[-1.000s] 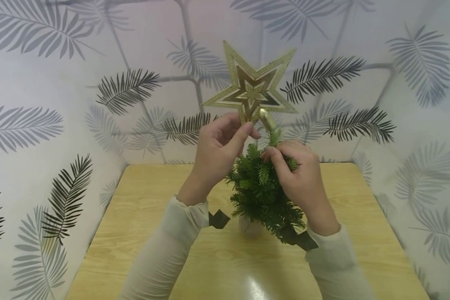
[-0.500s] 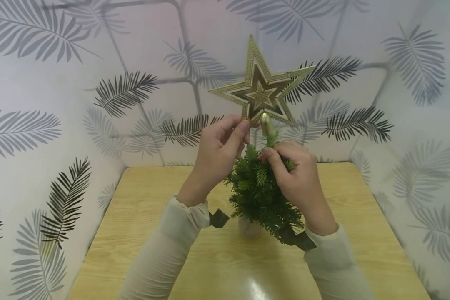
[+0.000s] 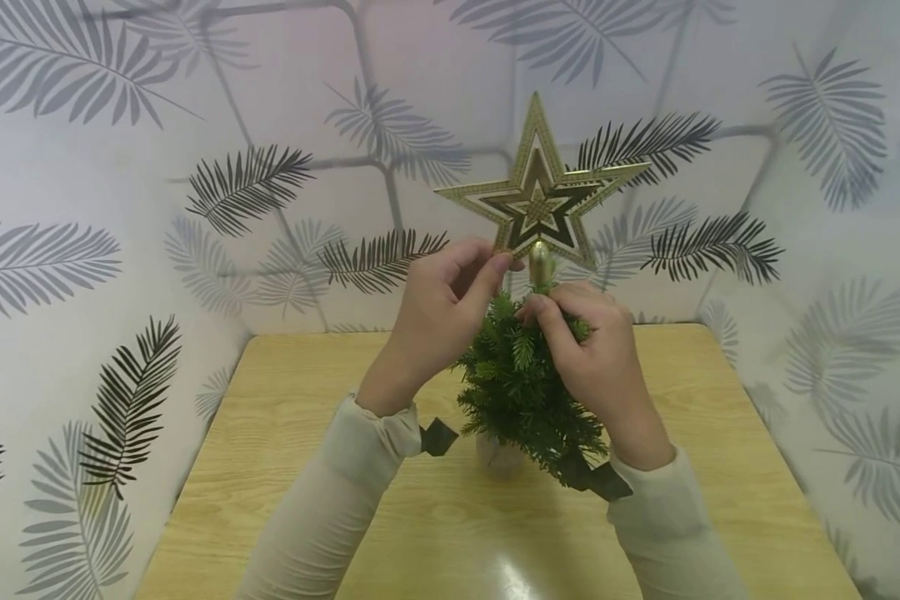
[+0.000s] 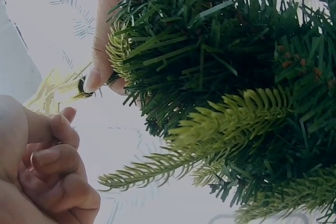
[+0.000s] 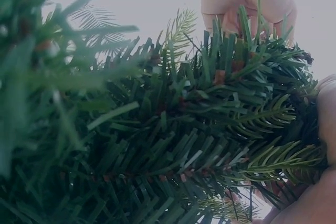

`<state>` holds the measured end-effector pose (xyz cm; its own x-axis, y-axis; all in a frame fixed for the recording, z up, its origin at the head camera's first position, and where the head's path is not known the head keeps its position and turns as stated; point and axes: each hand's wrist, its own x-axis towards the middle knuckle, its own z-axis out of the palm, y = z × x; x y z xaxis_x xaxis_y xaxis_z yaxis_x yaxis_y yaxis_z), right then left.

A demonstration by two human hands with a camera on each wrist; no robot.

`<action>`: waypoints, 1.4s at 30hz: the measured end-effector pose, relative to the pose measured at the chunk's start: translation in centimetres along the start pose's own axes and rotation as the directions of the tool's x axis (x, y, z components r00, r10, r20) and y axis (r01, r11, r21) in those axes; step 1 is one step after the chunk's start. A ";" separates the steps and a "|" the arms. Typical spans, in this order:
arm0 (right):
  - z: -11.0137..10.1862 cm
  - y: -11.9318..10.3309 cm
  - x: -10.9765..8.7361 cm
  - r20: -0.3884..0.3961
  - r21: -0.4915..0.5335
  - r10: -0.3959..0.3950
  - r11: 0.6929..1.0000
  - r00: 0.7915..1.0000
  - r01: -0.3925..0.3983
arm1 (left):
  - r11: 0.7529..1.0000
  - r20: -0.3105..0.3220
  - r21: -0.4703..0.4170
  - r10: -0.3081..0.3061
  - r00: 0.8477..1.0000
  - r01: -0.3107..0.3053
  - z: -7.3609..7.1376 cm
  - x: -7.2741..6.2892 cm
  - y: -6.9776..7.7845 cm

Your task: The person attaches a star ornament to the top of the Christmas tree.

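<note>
A gold glitter star tree topper (image 3: 537,204) stands nearly upright above a small artificial Christmas tree (image 3: 521,392). Its shiny gold socket (image 3: 541,262) sits over the tree's tip. My left hand (image 3: 446,317) pinches the star's lower left point between thumb and fingers. Just below the socket, my right hand (image 3: 600,354) pinches the top of the tree. Seen from the left wrist, the curled left fingers (image 4: 58,161) are beside the topper, with the right hand (image 4: 107,30) behind green branches (image 4: 210,124). Foliage (image 5: 173,129) fills most of the right wrist view.
The tree's pale base (image 3: 498,457) rests on a light wooden table (image 3: 307,400). Behind the table hangs a white wall covering (image 3: 292,75) printed with grey and black leaves. Dark pieces (image 3: 439,437) stick out at the cuffs.
The star has turned from a tilt to nearly upright, moving right and then down. Its socket has straightened and come lower over the tree tip. The right hand has stayed almost still.
</note>
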<state>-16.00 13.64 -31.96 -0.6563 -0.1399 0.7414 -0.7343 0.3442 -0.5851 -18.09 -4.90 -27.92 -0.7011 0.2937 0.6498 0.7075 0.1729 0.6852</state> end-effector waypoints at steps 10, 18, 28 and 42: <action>0.1 0.4 -0.1 0.005 0.025 0.028 0.999 1.000 -0.028 | 0.998 0.069 0.052 -0.029 0.997 0.025 -0.5 -0.1 0.0; -0.1 0.2 -0.4 0.002 0.032 0.037 0.999 0.999 -0.038 | 0.999 0.111 0.032 -0.042 0.993 0.038 -0.5 0.0 0.1; -0.6 -0.3 -1.0 -0.034 0.050 0.018 0.999 0.999 -0.016 | 0.999 0.125 -0.035 0.007 0.992 -0.003 -0.3 0.0 1.2; -2.1 0.2 -2.4 0.044 0.002 0.076 0.997 0.996 -0.077 | 0.998 0.018 -0.062 -0.030 0.999 0.031 -0.8 -0.7 0.6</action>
<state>-14.19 16.03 -33.20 -0.7176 -0.1541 0.6792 -0.6822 0.3519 -0.6409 -17.23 -5.73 -27.67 -0.7204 0.3050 0.6229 0.6784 0.1232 0.7243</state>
